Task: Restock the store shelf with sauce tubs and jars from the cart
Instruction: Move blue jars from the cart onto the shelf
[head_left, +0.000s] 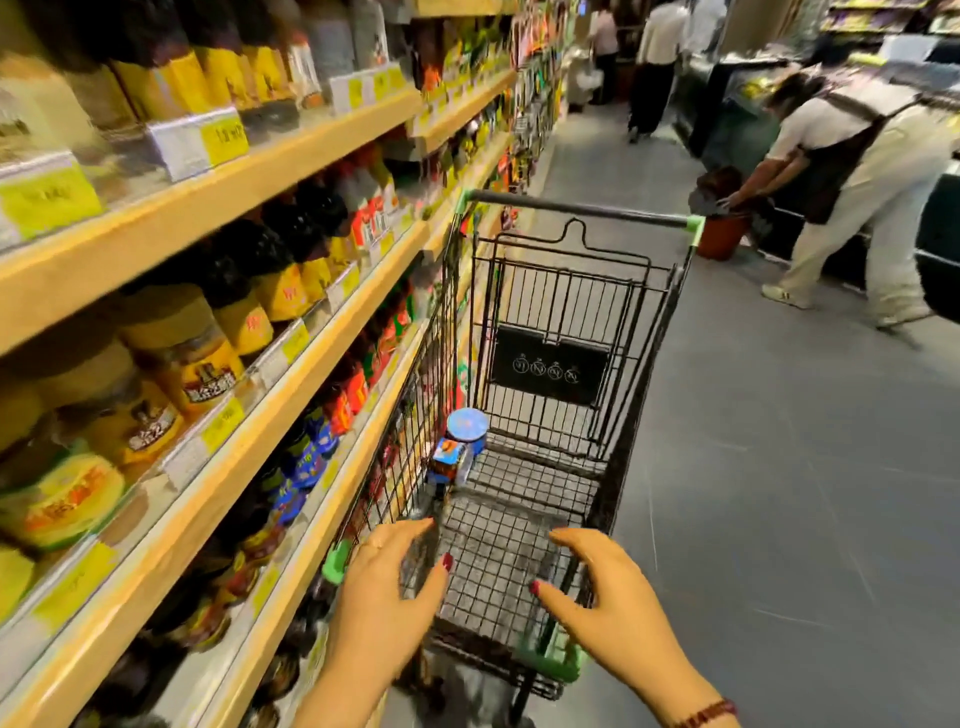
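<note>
Both hands are out over the near end of the cart (655, 332), and neither is holding anything. The left hand (387, 577) and right hand (597, 587) are open with fingers spread and thumbs pointing in towards each other. I can't tell whether they touch the wire.

What's left to shelve sits deep in the basket, in its far left corner against the side wall nearest the shelf (311, 332). It is a jar (465, 431) with a pale blue lid and a blue and orange label (there may be a second one tucked against it, but it's too blurred to say).

It looks like glass to me, so it should be rigid, smooth-sided and heavy for its size, and it wouldn't survive a drop onto that floor. I'd take it round the body just under the lid, with the thumb on one side and the fingers on the other. Lifting by the lid alone risks it slipping or turning. The labelled band should give the best grip. It's a long, low reach into the basket, so the left hand, being on that side, seems the natural one.
</note>
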